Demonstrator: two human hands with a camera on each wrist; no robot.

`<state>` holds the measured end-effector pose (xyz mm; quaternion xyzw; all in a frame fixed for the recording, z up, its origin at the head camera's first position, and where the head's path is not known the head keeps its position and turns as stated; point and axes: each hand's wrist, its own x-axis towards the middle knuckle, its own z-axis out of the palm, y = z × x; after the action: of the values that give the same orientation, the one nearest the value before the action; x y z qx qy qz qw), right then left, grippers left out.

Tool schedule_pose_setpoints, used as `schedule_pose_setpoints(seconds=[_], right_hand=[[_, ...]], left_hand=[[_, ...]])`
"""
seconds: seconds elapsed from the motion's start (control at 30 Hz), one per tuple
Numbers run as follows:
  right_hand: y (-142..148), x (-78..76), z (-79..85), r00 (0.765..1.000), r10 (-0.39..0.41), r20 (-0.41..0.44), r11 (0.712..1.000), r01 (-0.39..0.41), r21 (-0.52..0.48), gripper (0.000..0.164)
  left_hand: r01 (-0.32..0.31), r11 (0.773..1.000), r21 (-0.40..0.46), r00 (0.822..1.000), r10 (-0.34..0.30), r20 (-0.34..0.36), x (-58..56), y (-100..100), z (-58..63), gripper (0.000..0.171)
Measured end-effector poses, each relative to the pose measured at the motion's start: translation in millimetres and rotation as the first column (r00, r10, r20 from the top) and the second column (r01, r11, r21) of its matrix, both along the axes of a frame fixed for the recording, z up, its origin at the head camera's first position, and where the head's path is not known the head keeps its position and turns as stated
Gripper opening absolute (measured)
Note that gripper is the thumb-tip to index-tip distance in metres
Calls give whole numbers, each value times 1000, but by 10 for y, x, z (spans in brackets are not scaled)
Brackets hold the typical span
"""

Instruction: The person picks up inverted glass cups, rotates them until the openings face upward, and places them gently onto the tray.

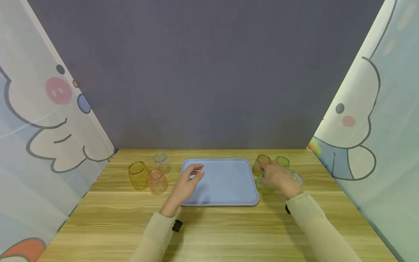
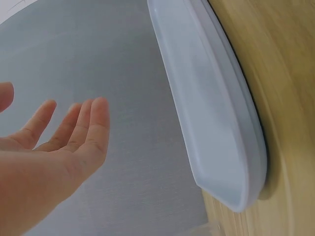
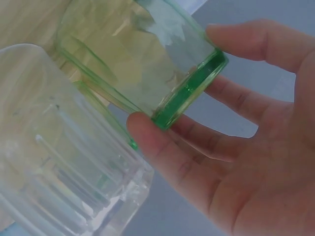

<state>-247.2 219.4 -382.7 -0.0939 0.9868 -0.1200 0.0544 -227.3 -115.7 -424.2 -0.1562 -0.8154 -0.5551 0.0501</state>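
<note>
My right hand [image 1: 277, 177] holds a green glass [image 1: 263, 187] just off the tray's right side. In the right wrist view, thumb and fingers grip this green glass [image 3: 142, 54] around its thick green base, which points up. A clear ribbed glass [image 1: 297, 178] stands beside that hand, while an amber glass [image 1: 260, 162] and another green glass [image 1: 283, 162] are behind it, partly covered. Over the left edge of the pale blue tray [image 1: 226, 182] hovers my left hand [image 1: 187, 183], fingers loosely bent and nothing in it.
Left of the tray stand a yellow glass [image 1: 138, 176], a pink glass [image 1: 158, 182] and a clear, faintly purple glass [image 1: 162, 163]. Everything is on a wooden table [image 1: 222, 233]. A grey panel [image 1: 209, 80] rises at its back edge, with cartoon-printed curtains on both sides.
</note>
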Motion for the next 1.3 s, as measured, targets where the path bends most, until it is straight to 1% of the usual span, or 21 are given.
schedule_pose_setpoints(seconds=[0.23,0.43,0.57,0.77,0.9,1.0,1.1,1.2,1.3], right_hand=[[-6,49,76,1000,-14,-13,1000,14,-4,55],[-1,75,147,999,0,-48,1000,0,-10,54],[2,93,204,998,5,-67,1000,-6,-18,55],[32,116,286,998,-9,-56,998,5,-69,56],[58,114,320,996,-7,-88,997,1,-77,54],[81,124,353,995,-13,-102,995,3,-101,53],[105,135,379,995,-26,-93,989,12,-145,53],[128,138,387,995,-37,-91,981,19,-195,50],[146,132,382,994,-34,-103,968,7,-251,48]], left_hand=[[8,999,49,999,-9,36,8,5,25,37],[21,999,42,999,-22,26,-13,3,22,36],[44,998,43,999,-45,21,-17,5,24,38],[85,995,55,996,-86,24,-18,31,28,40],[116,992,40,993,-117,20,-22,40,14,43],[131,991,37,991,-131,12,-18,48,7,43],[131,990,51,991,-132,8,-17,54,13,42],[129,989,67,992,-129,0,-15,58,23,42],[129,988,88,992,-128,-21,-17,67,26,43]])
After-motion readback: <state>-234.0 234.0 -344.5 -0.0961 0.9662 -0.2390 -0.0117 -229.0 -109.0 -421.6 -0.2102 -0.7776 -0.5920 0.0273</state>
